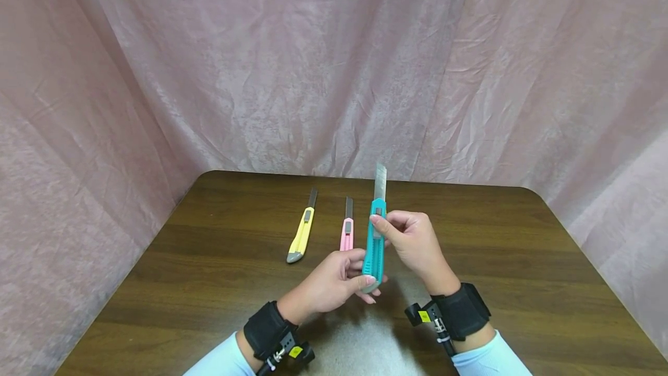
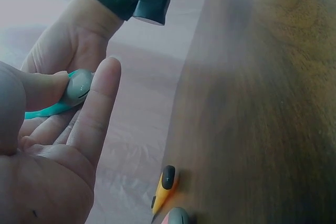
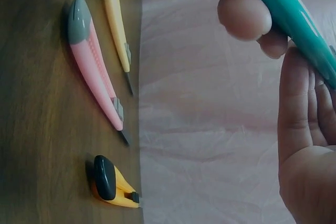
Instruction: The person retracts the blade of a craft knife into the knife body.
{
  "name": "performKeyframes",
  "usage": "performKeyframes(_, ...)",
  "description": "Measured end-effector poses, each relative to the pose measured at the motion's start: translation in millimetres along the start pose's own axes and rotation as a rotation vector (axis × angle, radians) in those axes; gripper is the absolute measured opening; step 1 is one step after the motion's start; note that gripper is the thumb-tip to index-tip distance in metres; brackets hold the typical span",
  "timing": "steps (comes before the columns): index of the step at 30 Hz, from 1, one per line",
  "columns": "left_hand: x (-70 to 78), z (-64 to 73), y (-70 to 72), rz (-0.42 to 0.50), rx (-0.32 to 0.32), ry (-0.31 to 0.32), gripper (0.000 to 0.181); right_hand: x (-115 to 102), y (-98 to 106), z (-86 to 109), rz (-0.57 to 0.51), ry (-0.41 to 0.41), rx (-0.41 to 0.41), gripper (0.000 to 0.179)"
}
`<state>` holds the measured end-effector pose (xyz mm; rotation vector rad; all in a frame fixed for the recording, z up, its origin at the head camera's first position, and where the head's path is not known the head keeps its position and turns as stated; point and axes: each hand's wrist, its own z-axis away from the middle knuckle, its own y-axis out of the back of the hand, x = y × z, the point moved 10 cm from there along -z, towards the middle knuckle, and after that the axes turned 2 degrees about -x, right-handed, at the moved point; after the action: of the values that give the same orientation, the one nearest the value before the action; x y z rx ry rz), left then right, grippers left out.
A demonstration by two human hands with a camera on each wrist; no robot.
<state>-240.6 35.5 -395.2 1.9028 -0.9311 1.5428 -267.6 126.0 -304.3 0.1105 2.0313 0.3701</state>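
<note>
A teal utility knife is held up over the table with its segmented blade out and pointing away. My left hand pinches the grey tail end of the handle between thumb and fingers. Near the blade end, my right hand grips the handle, its thumb at the slider and its fingers behind. Just beyond the left hand lies a pink utility knife, its lower part hidden in the head view. Further left rests a yellow utility knife with a grey tail. Both have their blades out.
An orange utility knife with a black end also lies on the brown wooden table; the hands hide it in the head view. Pink curtains hang behind the table's far edge. Both wrists wear black camera straps.
</note>
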Motion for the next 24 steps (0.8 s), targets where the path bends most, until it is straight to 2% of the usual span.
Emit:
performKeyframes(8, 2.4, 0.3, -0.7, -0.003, -0.013, -0.028, 0.030, -4, 0, 0.4, -0.008, 0.065, -0.004, 0.016)
performKeyframes(17, 6.9, 1.2, -0.6, -0.016, 0.009, -0.005, 0.036, 5, -5, 0.3, -0.029, -0.020, -0.043, 0.021)
performKeyframes(22, 15.8, 2.0, -3.9, -0.018, 0.013, -0.007, 0.027, 0, -4, 0.3, 0.006, 0.033, -0.047, 0.016)
performKeyframes(24, 14.7, 1.3, -2.6, -0.014, 0.019, -0.010, 0.025, -1, -4, 0.0, -0.005, 0.052, -0.050, 0.013)
